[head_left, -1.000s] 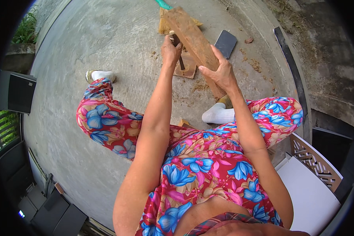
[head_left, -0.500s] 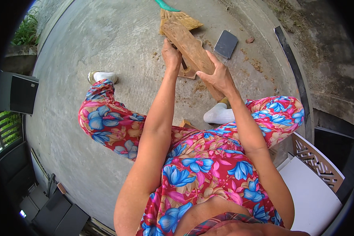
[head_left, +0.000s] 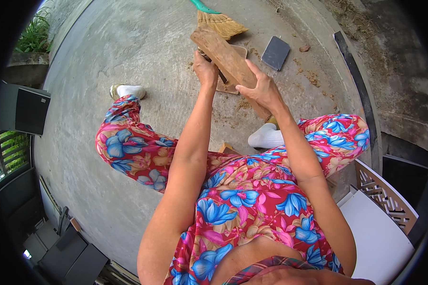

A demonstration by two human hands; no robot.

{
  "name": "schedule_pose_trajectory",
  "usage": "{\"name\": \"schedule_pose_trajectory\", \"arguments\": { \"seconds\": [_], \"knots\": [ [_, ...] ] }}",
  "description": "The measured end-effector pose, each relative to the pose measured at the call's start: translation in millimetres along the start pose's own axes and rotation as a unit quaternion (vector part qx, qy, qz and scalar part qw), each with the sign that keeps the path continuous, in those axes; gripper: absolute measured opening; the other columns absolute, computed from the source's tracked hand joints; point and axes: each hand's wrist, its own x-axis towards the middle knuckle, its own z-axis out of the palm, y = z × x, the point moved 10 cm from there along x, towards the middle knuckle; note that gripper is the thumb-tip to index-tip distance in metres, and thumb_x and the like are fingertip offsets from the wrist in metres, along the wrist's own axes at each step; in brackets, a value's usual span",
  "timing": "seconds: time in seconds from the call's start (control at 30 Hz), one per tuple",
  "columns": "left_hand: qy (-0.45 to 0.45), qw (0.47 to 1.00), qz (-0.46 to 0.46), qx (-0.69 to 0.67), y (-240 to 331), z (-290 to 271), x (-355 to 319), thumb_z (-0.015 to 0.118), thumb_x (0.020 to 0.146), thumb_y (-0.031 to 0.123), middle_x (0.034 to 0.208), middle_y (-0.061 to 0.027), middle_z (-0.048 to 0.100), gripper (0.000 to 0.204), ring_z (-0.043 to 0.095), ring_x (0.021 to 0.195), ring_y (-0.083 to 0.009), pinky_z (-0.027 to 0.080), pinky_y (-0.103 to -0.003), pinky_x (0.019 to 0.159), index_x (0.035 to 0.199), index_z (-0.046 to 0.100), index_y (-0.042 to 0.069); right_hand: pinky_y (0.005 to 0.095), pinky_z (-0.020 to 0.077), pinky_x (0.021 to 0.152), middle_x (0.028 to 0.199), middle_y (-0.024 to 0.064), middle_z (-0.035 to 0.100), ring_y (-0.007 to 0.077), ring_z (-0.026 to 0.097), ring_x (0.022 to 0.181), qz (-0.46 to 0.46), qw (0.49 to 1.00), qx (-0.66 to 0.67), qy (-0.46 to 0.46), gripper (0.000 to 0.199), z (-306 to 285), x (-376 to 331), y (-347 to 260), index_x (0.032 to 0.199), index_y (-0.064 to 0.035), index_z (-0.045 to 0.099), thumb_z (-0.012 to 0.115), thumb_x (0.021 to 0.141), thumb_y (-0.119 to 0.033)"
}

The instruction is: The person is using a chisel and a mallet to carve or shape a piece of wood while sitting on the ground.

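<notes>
Now, wooden block (head_left: 228, 59): up between your two hands on the slant, far end at half past ten, near end at half past four, close by your white sock (head_left: 265, 137).
Right hand (head_left: 265, 90): clamped on the block's nearer half, thumb over the top face, index finger reaching along the two o'clock edge; anything gripping underneath is hidden.
Left hand (head_left: 206, 71): over at the block's nine o'clock side, fingers looking wrapped round the dark tool (head_left: 222, 76); the tips slip behind the wood, so I can't tell whether they touch it.
Tool shaft: out past your left fist, aiming about half past four, close to parallel with the block.
Long axis: here's the key relation; the wood lies at three o'clock from your left fingers, while most of its length runs toward half past ten from your right, the hand actually on it.
Brown board (head_left: 229, 90): flat on the floor, partly masked by the block.
Broom (head_left: 218, 23): bristles at two o'clock from the block's far end; the gap I can't judge.
</notes>
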Motion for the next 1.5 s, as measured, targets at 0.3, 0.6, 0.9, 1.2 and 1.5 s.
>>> {"name": "schedule_pose_trajectory", "arguments": {
  "seconds": [0.3,0.6,0.9,1.2,1.5],
  "knots": [
    [0.010,0.998,-0.053,0.017,-44.5,-11.5,10.4,0.079,0.077,0.021,0.096,-0.0196,0.072,0.044,0.070,0.091,-0.0348,0.054,-0.041,0.081,0.107,0.055,-0.001,0.0367,0.0444,0.105,0.136,0.0246,0.056,0.0307,0.059,0.122,-0.084,0.986,0.138,0.043,0.088,-29.0,3.6,-62.4,0.145,0.0001,0.043,0.082,0.072,-0.029],
    [0.030,0.989,-0.122,-0.072,-75.3,-13.3,8.8,0.080,0.076,0.019,0.096,-0.0158,0.072,0.043,0.070,0.090,-0.0290,0.053,-0.039,0.080,0.107,0.058,0.000,0.0383,0.0481,0.099,0.127,0.0258,0.061,0.0329,0.062,0.116,-0.027,0.998,-0.016,-0.054,0.086,4.0,9.4,-14.4,0.145,-0.0031,0.044,0.080,0.072,-0.031],
    [0.044,0.992,-0.119,-0.007,-76.0,-12.6,-3.9,0.081,0.075,0.019,0.094,-0.0181,0.070,0.046,0.069,0.088,-0.0328,0.053,-0.041,0.082,0.108,0.056,-0.001,0.0351,0.0484,0.098,0.129,0.0229,0.062,0.0279,0.063,0.114,-0.046,0.993,0.101,0.029,0.086,-22.5,9.3,-24.4,0.145,-0.0012,0.044,0.081,0.072,-0.028],
    [0.063,0.976,-0.197,-0.075,-111.7,-14.5,-12.4,0.081,0.076,0.014,0.094,-0.0123,0.069,0.043,0.070,0.081,-0.0221,0.056,-0.036,0.075,0.107,0.055,0.000,0.0409,0.0498,0.097,0.124,0.0267,0.063,0.0370,0.063,0.114,-0.001,0.996,-0.037,-0.081,0.090,6.3,12.2,9.4,0.145,-0.0064,0.044,0.079,0.068,-0.037],
    [0.073,0.984,-0.153,-0.055,-109.7,-14.7,-14.2,0.079,0.079,0.011,0.086,-0.0136,0.066,0.041,0.068,0.062,-0.0221,0.057,-0.032,0.048,0.107,0.052,-0.002,0.0345,0.0503,0.096,0.125,0.0163,0.065,0.0231,0.065,0.112,-0.076,0.990,0.120,0.020,0.079,-46.6,8.7,-61.0,0.143,-0.0069,0.048,0.081,0.073,-0.024]
  ]
}}
